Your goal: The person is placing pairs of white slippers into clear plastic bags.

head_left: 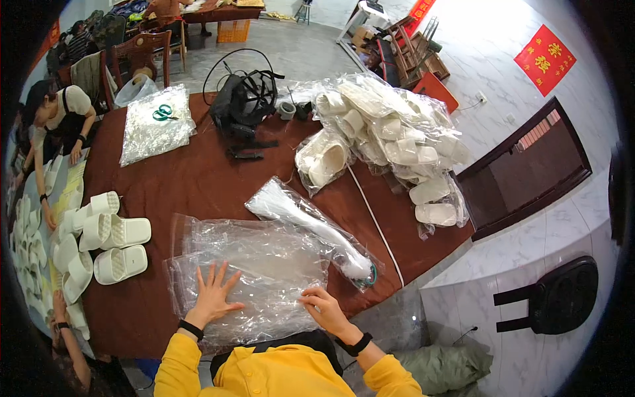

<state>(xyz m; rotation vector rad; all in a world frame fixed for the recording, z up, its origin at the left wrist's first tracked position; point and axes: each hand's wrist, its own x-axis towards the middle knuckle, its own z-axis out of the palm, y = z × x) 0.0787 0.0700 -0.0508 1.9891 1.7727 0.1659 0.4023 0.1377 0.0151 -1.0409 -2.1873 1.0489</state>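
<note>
Clear plastic bags (264,255) lie in a flat stack at the near edge of the table. My left hand (213,296) rests on the stack with its fingers spread. At the right side of the stack, my right hand (324,309) has its thumb and fingertips pinched on the edge of a plastic bag. Just beyond the stack lies a long clear bag of white ties (305,225), slanting toward the right. Two pairs of cream slippers (122,264) sit left of the stack, beside more slippers (76,268) at the table's left edge.
Bagged slippers (397,126) are heaped at the far right of the brown-covered table (218,178). A black bag with straps (235,106) and a packet with green scissors (162,112) lie at the back. A co-worker (56,119) reaches over slippers on the left; another arm (66,331) is nearer.
</note>
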